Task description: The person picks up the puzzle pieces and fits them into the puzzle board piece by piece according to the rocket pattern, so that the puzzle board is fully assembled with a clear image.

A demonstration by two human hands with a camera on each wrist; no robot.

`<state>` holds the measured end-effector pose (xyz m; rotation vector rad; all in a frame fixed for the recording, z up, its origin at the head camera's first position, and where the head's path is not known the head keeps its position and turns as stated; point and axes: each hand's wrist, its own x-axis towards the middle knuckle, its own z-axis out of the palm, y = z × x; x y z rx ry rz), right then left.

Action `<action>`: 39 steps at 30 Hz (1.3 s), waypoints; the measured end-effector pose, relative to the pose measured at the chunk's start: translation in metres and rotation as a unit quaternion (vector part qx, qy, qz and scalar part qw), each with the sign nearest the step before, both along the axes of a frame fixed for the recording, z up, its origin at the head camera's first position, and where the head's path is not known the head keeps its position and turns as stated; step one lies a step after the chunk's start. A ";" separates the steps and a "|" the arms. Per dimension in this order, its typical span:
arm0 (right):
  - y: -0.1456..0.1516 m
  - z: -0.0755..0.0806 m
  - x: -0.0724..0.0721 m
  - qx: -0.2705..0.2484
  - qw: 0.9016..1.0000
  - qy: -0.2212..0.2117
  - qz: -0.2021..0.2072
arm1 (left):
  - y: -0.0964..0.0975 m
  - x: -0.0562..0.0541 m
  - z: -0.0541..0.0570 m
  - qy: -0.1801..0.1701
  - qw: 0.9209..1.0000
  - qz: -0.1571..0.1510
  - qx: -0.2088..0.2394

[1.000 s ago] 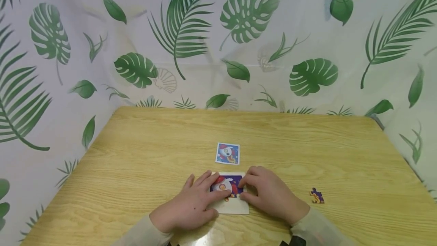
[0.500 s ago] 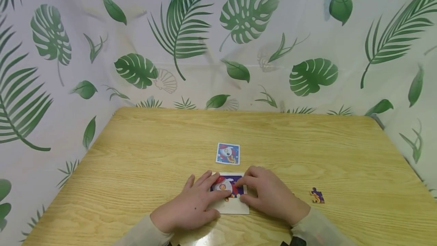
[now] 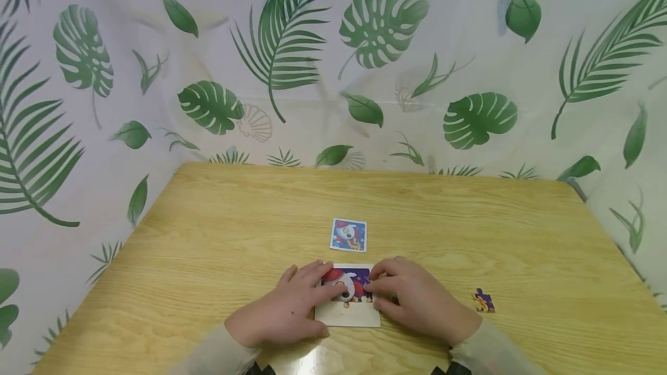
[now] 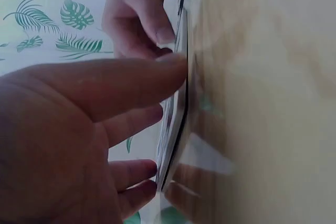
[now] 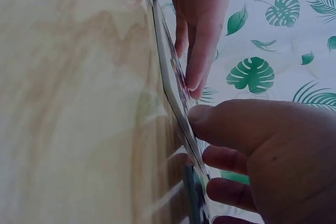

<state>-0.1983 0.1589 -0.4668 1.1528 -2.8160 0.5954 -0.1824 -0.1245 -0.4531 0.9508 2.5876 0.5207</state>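
A small jigsaw board [image 3: 348,316] with a white frame lies on the table, its upper half filled with rocket-picture pieces [image 3: 359,275]; the lower half is bare board. My left hand [image 3: 283,309] lies across its left side, fingers extended, with the index fingertip on the rocket. On the right side, my right hand [image 3: 421,302] touches the pieces and frame with bent fingers and thumb, no piece visible in its grasp. In the right wrist view the thumb [image 5: 231,124] meets the board's edge. A dark flat thing [image 5: 195,195] lies by the board there, mostly hidden under this hand.
Behind the board lies a picture card [image 3: 348,235] showing the same rocket. A loose purple and yellow puzzle piece [image 3: 483,300] lies to the right of my right hand. The wooden table [image 3: 250,219] ends at a leaf-print cloth [image 3: 312,74].
My right fingers reached a little further over the pieces, then drew back to the right edge. The left index fingertip has shifted slightly up and left on the picture.
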 end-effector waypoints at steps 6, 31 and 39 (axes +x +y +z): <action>0.002 0.002 0.000 0.022 1.000 0.005 -0.013 | -0.006 -0.004 0.002 -0.016 1.000 0.026 -0.005; 0.049 -0.003 0.011 0.050 0.997 -0.037 -0.052 | -0.009 -0.005 -0.005 0.002 1.000 0.027 -0.004; 0.050 -0.001 0.007 0.036 0.997 -0.034 -0.057 | -0.008 -0.008 -0.003 0.015 1.000 0.024 0.004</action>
